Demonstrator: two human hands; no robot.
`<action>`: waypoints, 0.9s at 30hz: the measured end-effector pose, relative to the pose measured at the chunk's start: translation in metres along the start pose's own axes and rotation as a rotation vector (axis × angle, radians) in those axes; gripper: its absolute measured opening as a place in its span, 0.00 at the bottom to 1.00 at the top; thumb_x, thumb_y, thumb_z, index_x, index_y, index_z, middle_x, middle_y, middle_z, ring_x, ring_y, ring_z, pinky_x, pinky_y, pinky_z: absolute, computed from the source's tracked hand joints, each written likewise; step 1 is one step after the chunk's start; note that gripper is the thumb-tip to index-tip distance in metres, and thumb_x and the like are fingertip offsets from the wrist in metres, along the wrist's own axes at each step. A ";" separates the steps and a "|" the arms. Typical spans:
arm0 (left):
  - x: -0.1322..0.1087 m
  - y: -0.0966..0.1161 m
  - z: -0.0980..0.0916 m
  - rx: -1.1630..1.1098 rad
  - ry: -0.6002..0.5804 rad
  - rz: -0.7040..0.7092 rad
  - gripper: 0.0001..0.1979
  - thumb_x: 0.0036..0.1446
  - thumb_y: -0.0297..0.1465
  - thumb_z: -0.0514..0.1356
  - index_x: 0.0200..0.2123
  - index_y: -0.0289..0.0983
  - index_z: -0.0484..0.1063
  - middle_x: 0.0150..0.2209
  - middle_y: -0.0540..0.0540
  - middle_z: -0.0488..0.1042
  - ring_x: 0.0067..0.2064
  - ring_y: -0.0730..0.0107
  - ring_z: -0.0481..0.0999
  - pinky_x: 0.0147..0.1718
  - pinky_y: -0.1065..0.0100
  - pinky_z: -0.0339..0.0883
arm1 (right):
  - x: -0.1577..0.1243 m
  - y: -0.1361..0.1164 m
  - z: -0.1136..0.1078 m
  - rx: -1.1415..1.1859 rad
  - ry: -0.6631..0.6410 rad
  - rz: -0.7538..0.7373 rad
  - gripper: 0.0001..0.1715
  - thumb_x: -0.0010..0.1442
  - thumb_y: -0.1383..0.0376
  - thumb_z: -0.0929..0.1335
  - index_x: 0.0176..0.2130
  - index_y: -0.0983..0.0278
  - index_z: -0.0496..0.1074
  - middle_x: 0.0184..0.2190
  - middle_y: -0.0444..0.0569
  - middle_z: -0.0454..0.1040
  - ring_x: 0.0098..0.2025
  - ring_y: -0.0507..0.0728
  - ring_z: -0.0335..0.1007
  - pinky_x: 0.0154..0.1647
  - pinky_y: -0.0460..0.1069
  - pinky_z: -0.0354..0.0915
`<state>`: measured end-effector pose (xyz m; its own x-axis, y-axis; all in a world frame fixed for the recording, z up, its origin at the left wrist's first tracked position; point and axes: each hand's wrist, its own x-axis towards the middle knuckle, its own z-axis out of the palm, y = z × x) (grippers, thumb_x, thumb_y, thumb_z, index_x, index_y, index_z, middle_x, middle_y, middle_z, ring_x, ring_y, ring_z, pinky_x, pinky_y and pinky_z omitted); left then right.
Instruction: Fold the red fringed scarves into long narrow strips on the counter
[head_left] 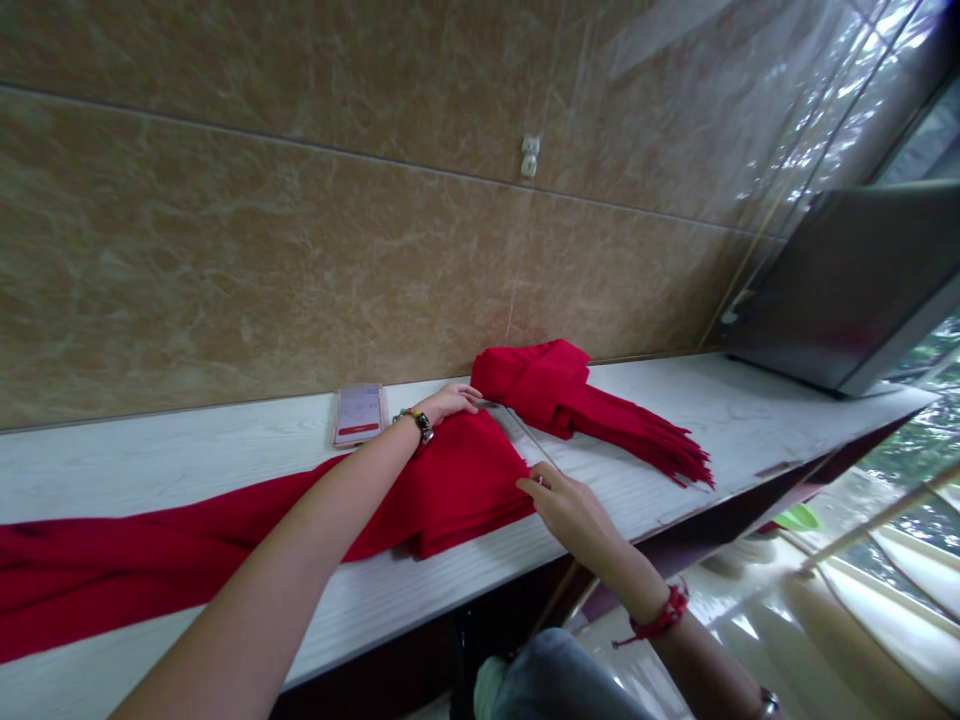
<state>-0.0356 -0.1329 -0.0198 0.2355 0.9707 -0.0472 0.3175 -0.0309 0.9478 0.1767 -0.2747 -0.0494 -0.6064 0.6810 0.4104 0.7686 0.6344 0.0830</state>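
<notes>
A long red cloth (465, 470) lies along the white counter, its folded end between my hands and its other end leaving the view on the left. My left hand (448, 402) rests on the cloth's far corner, fingers stretched out. At the right edge, my right hand (561, 500) is closed in a pinch on the cloth's border. A thin pale strand (529, 435) runs beside this edge from my left fingertips toward my right hand; whether either hand grips it cannot be told. Behind them, a second red cloth, a fringed scarf (540, 385), lies folded.
A phone with a lit screen (358, 414) lies by the wall, left of my left hand. A large dark appliance (847, 290) stands at the right end of the counter (667, 385). The brown tiled wall (262, 250) carries a small white socket (529, 157).
</notes>
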 end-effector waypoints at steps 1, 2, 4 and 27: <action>-0.001 0.001 -0.001 -0.010 -0.003 0.002 0.16 0.42 0.20 0.60 0.38 0.32 0.69 0.40 0.40 0.71 0.40 0.69 0.70 0.41 0.67 0.63 | 0.000 0.000 0.000 0.022 -0.003 0.010 0.17 0.55 0.77 0.59 0.38 0.63 0.71 0.32 0.48 0.68 0.28 0.49 0.65 0.27 0.42 0.59; -0.001 0.003 -0.002 -0.020 -0.008 0.006 0.15 0.44 0.21 0.61 0.39 0.32 0.69 0.39 0.41 0.71 0.39 0.70 0.71 0.41 0.68 0.63 | 0.001 0.001 0.001 0.045 -0.003 0.020 0.18 0.55 0.77 0.59 0.40 0.63 0.71 0.34 0.48 0.68 0.29 0.49 0.65 0.27 0.43 0.60; -0.002 0.009 -0.004 -0.040 -0.021 0.022 0.15 0.45 0.23 0.61 0.40 0.33 0.68 0.39 0.43 0.70 0.38 0.73 0.71 0.40 0.70 0.64 | 0.002 0.002 0.003 0.083 0.002 0.032 0.20 0.54 0.77 0.59 0.42 0.63 0.70 0.37 0.50 0.69 0.30 0.50 0.67 0.29 0.43 0.62; -0.009 0.018 -0.005 0.411 -0.009 0.071 0.09 0.41 0.32 0.62 0.27 0.32 0.73 0.30 0.47 0.75 0.35 0.68 0.71 0.33 0.74 0.61 | 0.003 0.009 0.013 0.314 0.135 0.044 0.20 0.54 0.76 0.58 0.41 0.64 0.71 0.39 0.51 0.71 0.38 0.55 0.69 0.39 0.49 0.67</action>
<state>-0.0372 -0.1414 -0.0008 0.2771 0.9608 0.0093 0.6402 -0.1918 0.7439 0.1792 -0.2622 -0.0596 -0.5256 0.6687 0.5259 0.6803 0.7015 -0.2122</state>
